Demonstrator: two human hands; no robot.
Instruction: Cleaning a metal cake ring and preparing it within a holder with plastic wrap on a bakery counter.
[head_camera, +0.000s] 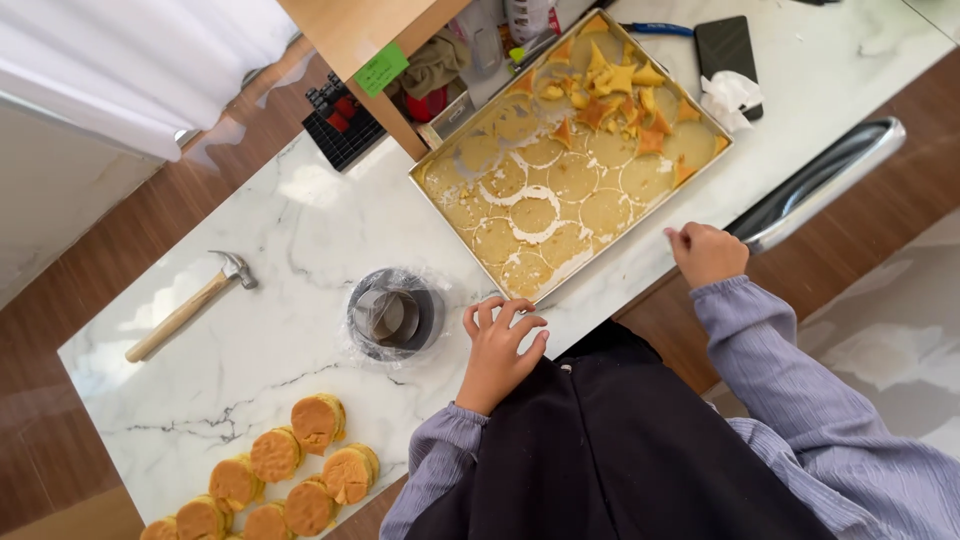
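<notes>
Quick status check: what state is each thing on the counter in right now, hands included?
Baking tray: flat on counter, sponge sheet cut through with round holes, triangular scraps piled at far end.
Round cakes: cut out, stacked in a cluster on the counter's near end.
Ring cutter: lying on plastic wrap, unheld.
Hammer: lying flat, untouched.
Phone: screen dark.
Left hand: open, fingers resting by tray corner.
Right hand: loosely curled, empty, at counter edge.

Bright, even daylight fills the scene, strongest toward 10 o'clock, where the white marble tabletop (300, 230) shows pale glare patches. Shadows are soft and short. The curved chrome bar (820, 180) at 2 o'clock carries a sharp highlight. Focus is crisp throughout, with slight wide-angle stretching at the edges.
</notes>
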